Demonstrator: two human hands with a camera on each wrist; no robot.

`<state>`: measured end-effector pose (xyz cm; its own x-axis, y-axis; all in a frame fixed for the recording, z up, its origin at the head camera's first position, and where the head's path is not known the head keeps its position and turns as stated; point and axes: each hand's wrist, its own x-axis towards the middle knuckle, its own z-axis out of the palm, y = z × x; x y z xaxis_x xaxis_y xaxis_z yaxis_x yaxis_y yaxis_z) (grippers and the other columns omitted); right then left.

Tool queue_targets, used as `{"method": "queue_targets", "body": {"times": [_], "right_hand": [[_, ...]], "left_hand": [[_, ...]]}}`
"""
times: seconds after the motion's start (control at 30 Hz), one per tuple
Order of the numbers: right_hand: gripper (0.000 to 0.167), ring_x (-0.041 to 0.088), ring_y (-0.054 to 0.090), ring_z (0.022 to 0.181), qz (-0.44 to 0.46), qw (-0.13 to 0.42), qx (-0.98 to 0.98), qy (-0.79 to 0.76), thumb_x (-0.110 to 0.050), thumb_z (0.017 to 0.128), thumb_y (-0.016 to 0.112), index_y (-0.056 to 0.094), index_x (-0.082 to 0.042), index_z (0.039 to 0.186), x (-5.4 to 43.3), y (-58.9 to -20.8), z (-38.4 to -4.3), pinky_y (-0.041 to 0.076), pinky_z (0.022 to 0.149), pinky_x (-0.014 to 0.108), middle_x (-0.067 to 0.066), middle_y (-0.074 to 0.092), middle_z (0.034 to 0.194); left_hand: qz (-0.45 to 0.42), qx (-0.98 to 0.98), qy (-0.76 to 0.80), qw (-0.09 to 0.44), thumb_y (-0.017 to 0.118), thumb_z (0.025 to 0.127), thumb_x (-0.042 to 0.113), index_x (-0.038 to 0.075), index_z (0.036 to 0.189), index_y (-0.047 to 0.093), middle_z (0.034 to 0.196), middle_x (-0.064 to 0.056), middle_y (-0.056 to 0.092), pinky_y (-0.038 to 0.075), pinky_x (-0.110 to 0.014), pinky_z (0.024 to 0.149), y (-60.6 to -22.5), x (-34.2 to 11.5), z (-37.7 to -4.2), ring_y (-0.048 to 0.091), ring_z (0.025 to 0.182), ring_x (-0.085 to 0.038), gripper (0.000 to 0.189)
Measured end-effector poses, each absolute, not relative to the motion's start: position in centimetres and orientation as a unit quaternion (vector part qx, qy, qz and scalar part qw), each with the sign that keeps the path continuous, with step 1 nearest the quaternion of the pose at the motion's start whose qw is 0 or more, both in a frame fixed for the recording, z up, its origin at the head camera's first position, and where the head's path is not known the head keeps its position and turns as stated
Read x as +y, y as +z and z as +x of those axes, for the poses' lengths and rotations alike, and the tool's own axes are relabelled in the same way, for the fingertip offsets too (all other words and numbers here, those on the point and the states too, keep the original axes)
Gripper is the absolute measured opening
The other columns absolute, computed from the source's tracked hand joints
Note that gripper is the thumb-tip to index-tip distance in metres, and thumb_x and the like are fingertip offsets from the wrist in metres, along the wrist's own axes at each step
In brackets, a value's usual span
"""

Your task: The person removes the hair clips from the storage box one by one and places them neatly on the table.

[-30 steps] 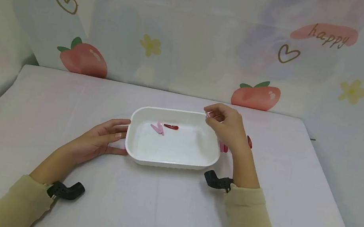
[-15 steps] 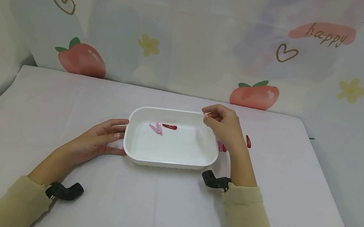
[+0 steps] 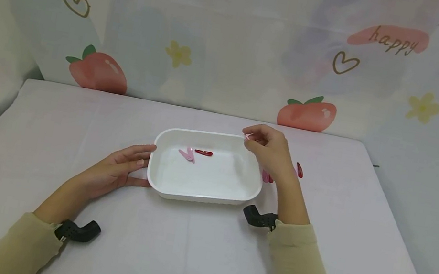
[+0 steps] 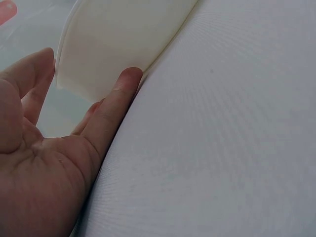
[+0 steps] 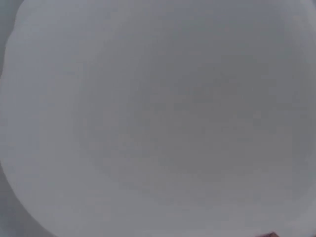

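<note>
A white rectangular tray (image 3: 202, 187) sits on the table. My left hand (image 3: 111, 170) is at its left end, with relaxed, spread fingers touching the wall; the left wrist view shows the fingers (image 4: 111, 108) against the tray's side. Over the tray's far right corner, my right hand (image 3: 271, 150) pinches a small pink hair clip (image 3: 247, 137), mostly hidden by the fingers. Inside the tray lie pink hair clips (image 3: 187, 154) in a V shape, beside a red hair clip (image 3: 203, 153). The right wrist view is filled by a blurred pale surface.
Right of the tray, pink and red hair clips (image 3: 267, 177) lie partly hidden behind the right hand and tray. Another red hair clip (image 3: 299, 170) is farther right, beyond the wrist. A white cloth (image 3: 149, 241) covers the table, and a printed curtain (image 3: 232, 61) hangs behind it.
The whole head view has shifted slightly. Both hands, the tray and the clips keep their places relative to one another.
</note>
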<state>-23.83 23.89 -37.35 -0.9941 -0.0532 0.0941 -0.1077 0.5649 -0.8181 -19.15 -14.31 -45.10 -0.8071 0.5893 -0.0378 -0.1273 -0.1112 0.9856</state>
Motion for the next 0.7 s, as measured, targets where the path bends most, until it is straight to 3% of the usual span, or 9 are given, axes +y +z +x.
{"method": "queue_targets", "body": {"times": [0.47,0.7], "right_hand": [[0.025,0.022,0.059,0.090,0.001,0.071,-0.897,0.436,-0.018,0.096,0.065,0.069,-0.014,0.120,26.0,-38.0,-24.2,0.053,0.073,0.027,0.008,0.066,0.104],[0.024,0.023,0.059,0.091,-0.001,0.064,-0.909,0.411,-0.018,0.094,0.063,0.069,-0.016,0.118,25.8,-38.4,-24.7,0.053,0.075,0.032,0.007,0.066,0.102]], "left_hand": [[0.185,0.620,0.722,0.246,0.047,0.106,0.011,0.010,0.155,0.030,0.157,-0.021,0.028,0.054,-0.049,0.095,-45.1,-14.1,-19.3,0.050,0.135,-0.020,0.051],[0.183,0.615,0.727,0.245,0.046,0.106,0.010,0.008,0.155,0.029,0.156,-0.022,0.028,0.055,-0.050,0.094,-45.1,-14.2,-19.2,0.050,0.134,-0.021,0.052]]}}
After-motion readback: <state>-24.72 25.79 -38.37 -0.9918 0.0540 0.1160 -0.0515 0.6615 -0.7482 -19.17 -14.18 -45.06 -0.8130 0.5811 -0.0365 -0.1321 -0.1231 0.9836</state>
